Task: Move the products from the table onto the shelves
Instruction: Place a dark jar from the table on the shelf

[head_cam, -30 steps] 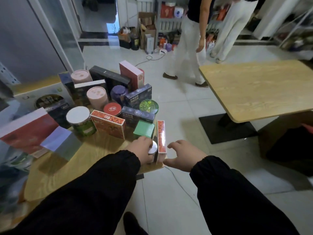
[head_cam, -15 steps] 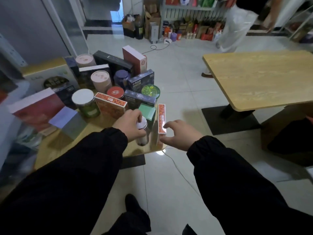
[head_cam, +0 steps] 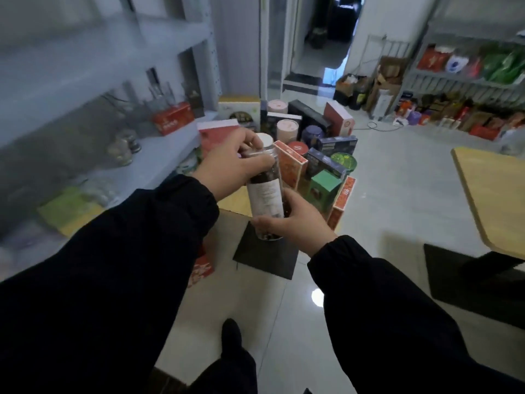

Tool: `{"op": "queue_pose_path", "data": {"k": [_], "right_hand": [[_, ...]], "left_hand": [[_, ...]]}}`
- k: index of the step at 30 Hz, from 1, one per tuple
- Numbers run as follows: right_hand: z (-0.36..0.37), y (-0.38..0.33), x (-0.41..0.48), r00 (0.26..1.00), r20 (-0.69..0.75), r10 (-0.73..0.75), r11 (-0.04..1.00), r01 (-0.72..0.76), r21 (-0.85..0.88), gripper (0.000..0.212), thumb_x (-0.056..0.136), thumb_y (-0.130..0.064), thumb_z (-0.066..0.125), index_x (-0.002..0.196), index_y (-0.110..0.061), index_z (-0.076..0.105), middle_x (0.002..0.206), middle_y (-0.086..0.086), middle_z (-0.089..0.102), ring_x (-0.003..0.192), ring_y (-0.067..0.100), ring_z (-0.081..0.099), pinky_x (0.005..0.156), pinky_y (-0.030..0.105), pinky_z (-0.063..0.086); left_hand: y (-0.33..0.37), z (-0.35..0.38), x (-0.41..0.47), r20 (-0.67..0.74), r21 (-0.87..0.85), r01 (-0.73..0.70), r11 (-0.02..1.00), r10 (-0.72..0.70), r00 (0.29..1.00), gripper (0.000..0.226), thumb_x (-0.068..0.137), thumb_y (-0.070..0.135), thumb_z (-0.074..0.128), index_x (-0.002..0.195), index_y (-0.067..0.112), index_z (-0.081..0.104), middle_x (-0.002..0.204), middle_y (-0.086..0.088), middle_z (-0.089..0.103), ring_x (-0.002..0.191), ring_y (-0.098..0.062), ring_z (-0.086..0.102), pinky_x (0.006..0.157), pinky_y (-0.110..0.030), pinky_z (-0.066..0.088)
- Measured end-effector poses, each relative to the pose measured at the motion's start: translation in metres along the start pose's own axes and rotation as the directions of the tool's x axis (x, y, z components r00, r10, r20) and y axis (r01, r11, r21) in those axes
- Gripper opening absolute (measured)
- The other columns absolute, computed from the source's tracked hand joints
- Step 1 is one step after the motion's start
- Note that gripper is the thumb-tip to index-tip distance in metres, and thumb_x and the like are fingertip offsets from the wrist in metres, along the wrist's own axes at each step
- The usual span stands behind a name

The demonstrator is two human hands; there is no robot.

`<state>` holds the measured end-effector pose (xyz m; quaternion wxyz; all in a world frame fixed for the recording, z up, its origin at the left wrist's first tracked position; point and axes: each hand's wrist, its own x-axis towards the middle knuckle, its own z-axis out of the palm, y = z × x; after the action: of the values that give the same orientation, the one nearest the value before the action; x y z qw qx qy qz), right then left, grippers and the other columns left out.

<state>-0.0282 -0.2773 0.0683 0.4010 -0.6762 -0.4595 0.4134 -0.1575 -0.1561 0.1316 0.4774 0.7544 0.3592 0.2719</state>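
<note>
To the left of both hands, grey metal shelves [head_cam: 159,155] fill that side of the view. They are blurred, with a red box [head_cam: 173,118] and a few small glass pots [head_cam: 123,146] on the level nearest the hands. Off to the right of the hands, well apart from them, is the corner of a second wooden table [head_cam: 488,194].

Just beyond the hands stands the wooden table [head_cam: 237,199], crowded with products. A flat red-and-white box [head_cam: 216,135] is behind the left hand. An orange patterned box [head_cam: 289,166] and a green box [head_cam: 324,189] are behind the right hand, with a pink canister [head_cam: 287,129] farther back.

Between the hands is a tall clear jar [head_cam: 265,196] with a pale label and dark contents (what they are cannot be told). It is upright and held clear of the tabletop, near the table's front edge.

The left hand [head_cam: 230,166] reaches from a black sleeve, and its fingers are wrapped round the top of the jar, just under the white lid [head_cam: 265,139]. The right hand [head_cam: 295,223] grips the jar's lower end, with its thumb across the front.
</note>
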Motion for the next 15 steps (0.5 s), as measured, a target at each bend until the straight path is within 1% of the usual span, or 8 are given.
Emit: {"op": "queue_pose_path", "data": {"k": [2,3,5,7,9,11,13,15], "right_hand": [[0.024,-0.02,-0.006,0.998,0.052,-0.04,0.998,0.037,0.055,0.047,0.079,-0.033,0.087,0.111,-0.042,0.054,0.107,-0.014,0.066,0.083,-0.003,0.068,0.064,0.013,0.056],[0.036,-0.03,-0.008,0.995,0.084,-0.055,0.993,0.046,0.107,0.045,0.079,-0.032,0.088,0.108,-0.045,0.056,0.11,-0.011,0.068,0.088,0.002,0.07,0.071,0.019,0.06],[0.064,-0.051,-0.011,0.981,0.172,-0.084,0.977,0.047,0.208,0.05,0.075,-0.034,0.09,0.114,-0.043,0.061,0.118,-0.007,0.072,0.101,0.01,0.072,0.089,0.037,0.061],[0.094,-0.071,-0.013,0.955,0.263,-0.138,0.954,0.057,0.294,0.072,0.065,-0.042,0.094,0.129,-0.034,0.062,0.125,-0.004,0.072,0.113,0.018,0.07,0.099,0.05,0.056],[0.126,-0.09,-0.012,0.928,0.314,-0.2,0.923,0.071,0.378,0.085,0.059,-0.041,0.097,0.134,-0.029,0.058,0.129,0.001,0.071,0.119,0.026,0.068,0.102,0.056,0.052],[0.161,-0.111,-0.014,0.902,0.355,-0.246,0.9,0.076,0.43,0.076,0.062,-0.031,0.092,0.131,-0.028,0.059,0.128,0.003,0.071,0.118,0.028,0.068,0.102,0.058,0.051],[0.198,-0.136,-0.018,0.87,0.403,-0.285,0.896,0.092,0.434,0.075,0.064,-0.031,0.089,0.133,-0.027,0.058,0.126,0.004,0.072,0.117,0.028,0.069,0.102,0.058,0.051],[0.241,-0.164,-0.024,0.832,0.451,-0.324,0.902,0.128,0.412,0.077,0.063,-0.037,0.09,0.133,-0.028,0.058,0.126,0.003,0.072,0.117,0.027,0.068,0.104,0.056,0.051]], "left_hand": [[0.002,-0.03,-0.033,-0.081,-0.029,0.005,1.0,-0.008,0.997,0.018,0.093,0.041,0.066,0.106,0.029,0.061,0.105,0.0,0.065,0.093,-0.015,0.066,0.073,-0.032,0.056],[0.003,-0.046,-0.049,-0.118,-0.078,0.019,0.997,-0.028,0.993,0.018,0.096,0.045,0.06,0.106,0.03,0.062,0.105,0.002,0.067,0.094,-0.015,0.066,0.077,-0.034,0.056],[0.0,-0.081,-0.078,-0.199,-0.205,0.047,0.978,-0.088,0.976,0.026,0.1,0.05,0.048,0.107,0.03,0.065,0.099,0.007,0.07,0.093,-0.016,0.069,0.079,-0.038,0.058],[-0.006,-0.12,-0.108,-0.302,-0.25,0.081,0.965,-0.157,0.94,0.03,0.102,0.045,0.043,0.107,0.026,0.065,0.101,0.001,0.071,0.09,-0.02,0.07,0.078,-0.038,0.059],[-0.019,-0.159,-0.141,-0.408,-0.241,0.122,0.963,-0.215,0.887,0.03,0.104,0.039,0.042,0.109,0.019,0.064,0.106,-0.009,0.068,0.084,-0.022,0.069,0.077,-0.038,0.057],[-0.038,-0.199,-0.178,-0.481,-0.213,0.165,0.963,-0.25,0.84,0.031,0.106,0.036,0.04,0.108,0.016,0.064,0.108,-0.012,0.068,0.082,-0.022,0.068,0.077,-0.04,0.056],[-0.054,-0.237,-0.221,-0.534,-0.149,0.218,0.965,-0.264,0.803,0.028,0.105,0.034,0.043,0.107,0.016,0.065,0.105,-0.01,0.069,0.083,-0.02,0.068,0.08,-0.042,0.056],[-0.065,-0.274,-0.268,-0.589,-0.022,0.282,0.959,-0.24,0.772,0.02,0.103,0.035,0.05,0.102,0.022,0.065,0.102,-0.002,0.07,0.085,-0.016,0.069,0.083,-0.041,0.057]]}}
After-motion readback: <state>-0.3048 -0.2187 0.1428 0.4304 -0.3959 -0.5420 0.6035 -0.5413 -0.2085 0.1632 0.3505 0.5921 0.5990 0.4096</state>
